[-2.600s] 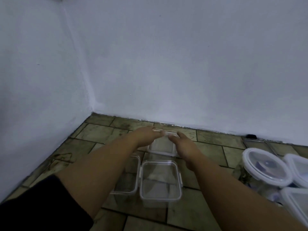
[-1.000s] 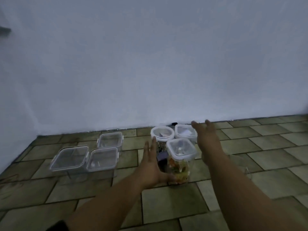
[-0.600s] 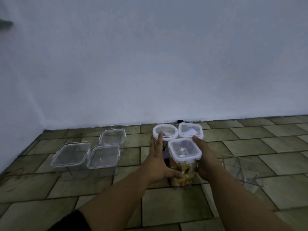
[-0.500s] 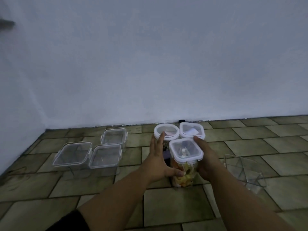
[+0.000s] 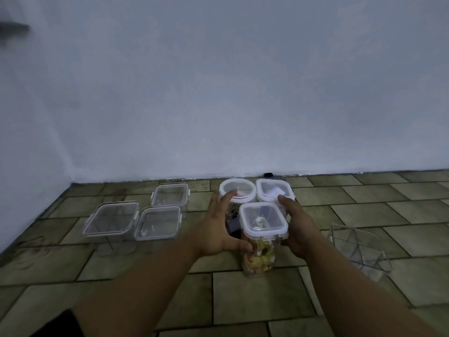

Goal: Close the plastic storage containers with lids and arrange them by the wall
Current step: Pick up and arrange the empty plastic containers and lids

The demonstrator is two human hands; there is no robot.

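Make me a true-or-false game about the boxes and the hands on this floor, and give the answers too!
1. The left hand and the right hand are on either side of the tall jar with colourful pieces inside. True.
2. The tall jar has no lid. False: a white-rimmed lid sits on it.
3. Three low clear boxes sit to the left of the jars. True.
4. The round-lidded jar is nearest the camera. False: the round-lidded jar stands behind the tall jar, nearer the wall.
5. The clear container on the far right has a white lid. False: that clear container shows no lid.
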